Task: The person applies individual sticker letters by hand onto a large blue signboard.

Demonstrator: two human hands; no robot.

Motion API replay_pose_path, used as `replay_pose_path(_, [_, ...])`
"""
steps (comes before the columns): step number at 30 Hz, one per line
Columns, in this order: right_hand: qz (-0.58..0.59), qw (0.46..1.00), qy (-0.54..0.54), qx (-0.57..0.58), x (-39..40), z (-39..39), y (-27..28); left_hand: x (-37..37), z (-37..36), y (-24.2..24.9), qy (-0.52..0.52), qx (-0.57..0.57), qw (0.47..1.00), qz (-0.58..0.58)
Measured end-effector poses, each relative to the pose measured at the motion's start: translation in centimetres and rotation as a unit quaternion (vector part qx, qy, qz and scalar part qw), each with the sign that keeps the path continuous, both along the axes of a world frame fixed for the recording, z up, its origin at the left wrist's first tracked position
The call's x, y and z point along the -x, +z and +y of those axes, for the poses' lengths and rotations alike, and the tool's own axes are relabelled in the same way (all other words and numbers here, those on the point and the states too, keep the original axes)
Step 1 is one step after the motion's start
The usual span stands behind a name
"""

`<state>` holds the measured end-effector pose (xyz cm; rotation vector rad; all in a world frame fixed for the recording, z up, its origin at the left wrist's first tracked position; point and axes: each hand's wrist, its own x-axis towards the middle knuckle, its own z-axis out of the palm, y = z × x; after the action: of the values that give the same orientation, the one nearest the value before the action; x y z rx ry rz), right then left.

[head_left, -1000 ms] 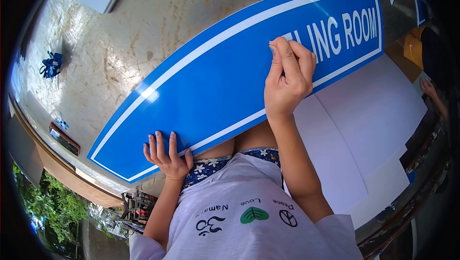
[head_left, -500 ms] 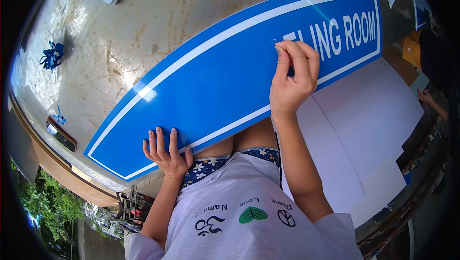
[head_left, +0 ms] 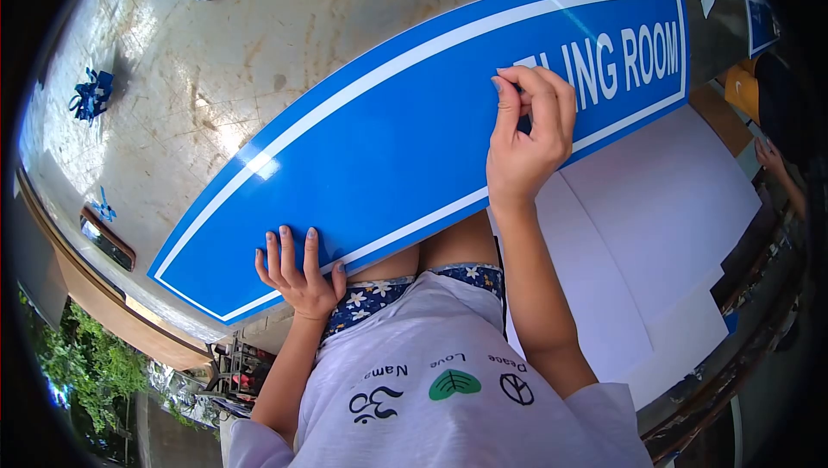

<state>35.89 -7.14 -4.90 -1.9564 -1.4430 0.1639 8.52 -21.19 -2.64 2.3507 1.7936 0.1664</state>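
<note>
A long blue sign [head_left: 388, 149] with a white border lies across the table in front of me, its top edge curved. White lettering [head_left: 647, 58] at its right end reads "LING ROOM", with the letters before it partly covered by my right hand. My left hand [head_left: 302, 274] rests on the lower left edge of the sign, fingers stretched out and spread. Over the lettering, my right hand [head_left: 528, 136] is closed in a pinch, thumb and index fingertips together. Whatever may be between those fingertips is too small to make out.
Crumpled blue scraps [head_left: 90, 94] and a smaller blue scrap [head_left: 103, 205] lie on the metal table [head_left: 198, 62]. A phone-like object [head_left: 108, 239] is near the left edge. White sheets [head_left: 621, 235] are at my right, where another person's hand [head_left: 768, 156] shows.
The view has shifted slightly. My right hand stays pinched at almost the same spot over the lettering; my left hand remains on the sign's edge.
</note>
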Motion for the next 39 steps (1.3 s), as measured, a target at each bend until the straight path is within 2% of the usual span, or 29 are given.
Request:
replay_pose_path(3, [-0.009, 1.0, 0.007, 0.007, 0.0, 0.1, 0.2, 0.0, 0.2, 0.2, -0.011, 0.002, 1.0, 0.007])
replay_pose_path(6, [0.037, 0.999, 0.018, 0.034, -0.4, 0.7, 1.5, 0.0, 0.3, 0.3, -0.022, 0.004, 1.0, 0.015])
replay_pose_path(8, [0.074, 0.99, 0.061, 0.101, -1.3, 1.3, 2.9, 0.0, 0.4, 0.3, -0.021, 0.003, 1.0, 0.015])
replay_pose_path(10, [0.079, 0.988, 0.077, 0.11, -2.2, 2.0, 3.1, -0.2, 0.4, 0.4, -0.018, 0.005, 1.0, 0.011])
replay_pose_path(13, [-0.012, 0.979, 0.184, 0.091, -3.2, 2.8, 2.8, -0.2, 0.4, 0.4, -0.015, 0.006, 1.0, 0.015])
replay_pose_path(19, [-0.053, 0.964, 0.257, 0.03, -4.0, 2.6, 1.2, -0.3, 0.5, 0.4, -0.007, -0.003, 1.0, 0.01])
replay_pose_path(23, [0.014, 0.972, 0.234, 0.009, -4.5, 2.1, 0.7, -0.3, 0.5, 0.3, -0.004, -0.002, 1.0, 0.008])
replay_pose_path(25, [0.072, 0.979, 0.189, 0.032, -4.5, 2.1, 1.2, -0.4, 0.5, 0.4, -0.004, -0.003, 1.0, 0.007])
replay_pose_path(39, [-0.002, 0.971, 0.239, -0.008, -4.7, 2.7, 0.5, -0.6, 0.4, 0.3, 0.008, -0.003, 1.0, -0.004])
